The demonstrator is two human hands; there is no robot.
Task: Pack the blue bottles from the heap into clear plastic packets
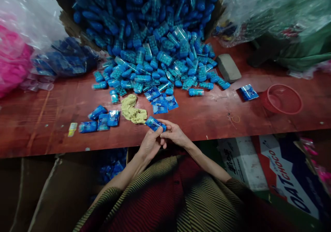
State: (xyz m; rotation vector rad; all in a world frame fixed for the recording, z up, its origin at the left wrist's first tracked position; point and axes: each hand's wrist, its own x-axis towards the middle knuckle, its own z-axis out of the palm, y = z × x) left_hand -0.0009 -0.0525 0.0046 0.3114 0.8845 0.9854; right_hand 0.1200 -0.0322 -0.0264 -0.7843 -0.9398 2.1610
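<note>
Both hands meet at the table's front edge around one blue printed packet (155, 123). My left hand (151, 143) has its thumb on the packet's lower face, and my right hand (175, 134) pinches its right end. Just beyond them lies a crumpled yellow-green cloth (131, 109). Flat blue packets (160, 102) are spread behind the held one. To the left sits a small group of filled blue packets (102, 121). A large heap of clear capsules with blue caps and blue beads (160, 63) covers the back of the table.
The red table (201, 118) also bears a grey block (228, 68), a red plastic basket (282, 99), a single blue packet (248, 92) and a yellow tag (72, 129). Plastic bags (64, 57) stand at the back left. Below the edge are cartons (287, 173) and a container of blue packets (111, 166).
</note>
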